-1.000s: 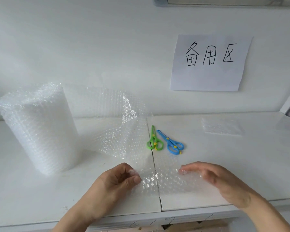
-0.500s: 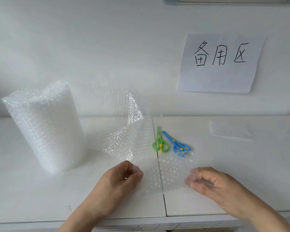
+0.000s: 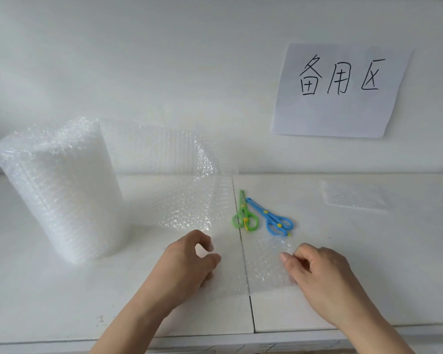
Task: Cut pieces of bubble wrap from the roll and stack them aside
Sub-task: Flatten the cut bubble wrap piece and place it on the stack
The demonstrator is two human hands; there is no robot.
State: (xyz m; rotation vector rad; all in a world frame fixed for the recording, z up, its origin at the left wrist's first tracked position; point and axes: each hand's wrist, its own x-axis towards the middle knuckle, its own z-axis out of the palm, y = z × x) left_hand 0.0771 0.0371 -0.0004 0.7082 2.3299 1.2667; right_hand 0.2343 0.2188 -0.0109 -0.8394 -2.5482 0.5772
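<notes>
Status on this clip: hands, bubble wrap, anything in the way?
Left hand and right hand each pinch the clear bubble wrap sheet, uncut. Green scissors and blue scissors lie just beyond, untouched.

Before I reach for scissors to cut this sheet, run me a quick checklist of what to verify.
1. Free end of the sheet lying on the table: ok.
2. Left hand pinching its edge: ok.
3. Right hand holding its other edge: ok, so not free for scissors yet.
4. Green scissors and blue scissors uncovered, just beyond the sheet: ok.
5. Roll upright: ok.
6. Cut piece already aside at right: ok.
</notes>
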